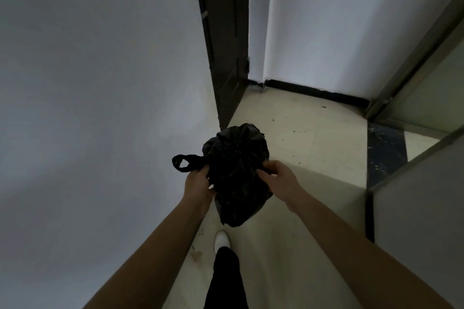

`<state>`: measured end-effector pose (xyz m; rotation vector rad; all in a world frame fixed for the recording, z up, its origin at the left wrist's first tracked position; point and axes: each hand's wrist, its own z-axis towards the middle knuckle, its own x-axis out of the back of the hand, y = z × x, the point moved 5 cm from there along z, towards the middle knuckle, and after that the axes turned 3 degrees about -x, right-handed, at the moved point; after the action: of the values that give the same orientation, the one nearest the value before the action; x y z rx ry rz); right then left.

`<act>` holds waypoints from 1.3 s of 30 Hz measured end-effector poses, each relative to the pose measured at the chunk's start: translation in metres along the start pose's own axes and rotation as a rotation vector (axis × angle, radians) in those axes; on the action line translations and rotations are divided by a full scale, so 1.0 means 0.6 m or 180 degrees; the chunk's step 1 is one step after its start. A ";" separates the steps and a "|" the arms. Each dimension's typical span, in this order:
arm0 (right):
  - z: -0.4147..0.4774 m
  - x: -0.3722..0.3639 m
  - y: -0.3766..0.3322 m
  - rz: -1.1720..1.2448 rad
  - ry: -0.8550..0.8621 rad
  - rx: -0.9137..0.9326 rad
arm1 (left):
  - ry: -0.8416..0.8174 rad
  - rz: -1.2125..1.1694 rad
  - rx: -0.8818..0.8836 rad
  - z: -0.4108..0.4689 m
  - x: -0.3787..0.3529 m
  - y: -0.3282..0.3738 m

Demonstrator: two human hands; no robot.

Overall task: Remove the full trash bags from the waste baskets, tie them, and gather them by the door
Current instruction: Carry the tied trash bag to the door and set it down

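We hold the trash bag between both hands, off the floor. Left hand fingers curl on its left flank; right hand pinches the right flank. Handle loop juts just past the left fingers, so left is nearer; door lies beyond the fingertips

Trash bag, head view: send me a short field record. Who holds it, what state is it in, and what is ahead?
item: black trash bag, full, held above the floor
left: left hand grips its left side
right: right hand pinches its right side
top: one handle loop sticks out left, free
knot: cannot tell
ahead: dark door beyond the bag
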<state>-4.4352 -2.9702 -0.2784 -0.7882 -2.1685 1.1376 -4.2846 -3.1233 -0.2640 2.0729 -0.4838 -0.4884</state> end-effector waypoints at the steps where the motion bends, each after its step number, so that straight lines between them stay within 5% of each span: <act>1: 0.039 0.000 -0.002 0.0012 0.0152 -0.0049 | -0.0048 0.0146 0.0059 0.045 -0.006 0.002; 12: 0.410 -0.027 0.027 -0.0082 0.0604 -0.0775 | -0.0189 0.2400 0.0273 0.468 -0.023 -0.055; 22: 0.801 -0.146 0.398 -0.0433 0.0269 -0.1129 | 0.0547 0.2443 0.0755 0.800 0.014 -0.431; 29: 0.937 -0.239 0.595 -0.0838 -0.0135 -0.1201 | 0.0787 0.2205 0.1213 0.924 0.088 -0.659; 35: 0.982 -0.272 0.626 -0.0940 -0.0491 -0.1208 | 0.1047 0.2417 0.0938 0.972 0.117 -0.692; 39: 0.961 -0.256 0.557 -0.1296 -0.0689 -0.0912 | 0.1109 0.2777 0.0640 0.935 0.082 -0.611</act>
<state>-4.6588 -3.2243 -0.8725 -0.3168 -2.5581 0.7422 -4.4781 -3.3576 -0.8634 1.8412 -1.1654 0.4403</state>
